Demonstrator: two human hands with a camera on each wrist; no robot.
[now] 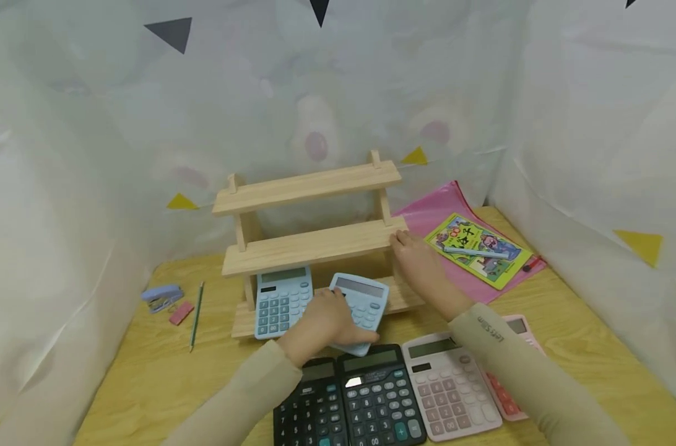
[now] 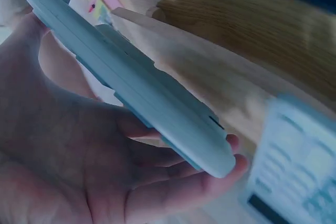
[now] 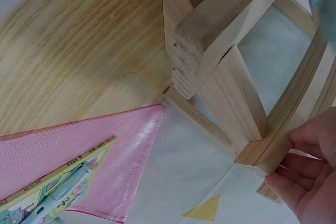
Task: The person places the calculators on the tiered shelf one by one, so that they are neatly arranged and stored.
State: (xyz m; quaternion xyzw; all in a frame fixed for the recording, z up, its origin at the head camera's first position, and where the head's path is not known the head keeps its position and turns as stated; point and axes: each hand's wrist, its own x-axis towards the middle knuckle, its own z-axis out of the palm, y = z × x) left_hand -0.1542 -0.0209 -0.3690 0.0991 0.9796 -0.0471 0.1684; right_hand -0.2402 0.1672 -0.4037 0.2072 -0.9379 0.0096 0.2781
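In the head view my left hand point(image 1: 328, 317) grips a light blue calculator point(image 1: 369, 297) from above, tilted in front of the shelf's bottom tier. The left wrist view shows that calculator point(image 2: 131, 82) edge-on, fingers and thumb at its sides. A second blue calculator point(image 1: 285, 301) leans on the bottom tier to the left. My right hand point(image 1: 418, 263) holds the right end of the wooden shelf's point(image 1: 316, 244) middle board; in the right wrist view, fingers and thumb pinch the board's end point(image 3: 268, 156).
Two black calculators point(image 1: 379, 396), a white-pink one point(image 1: 452, 390) and a pink-red one point(image 1: 505, 402) lie in front. A stapler point(image 1: 162, 296), eraser point(image 1: 181, 313) and pencil point(image 1: 196, 317) sit left. A pink zip pouch point(image 1: 427, 207) bears a booklet point(image 1: 483, 263) and a pen point(image 1: 474, 253) at right.
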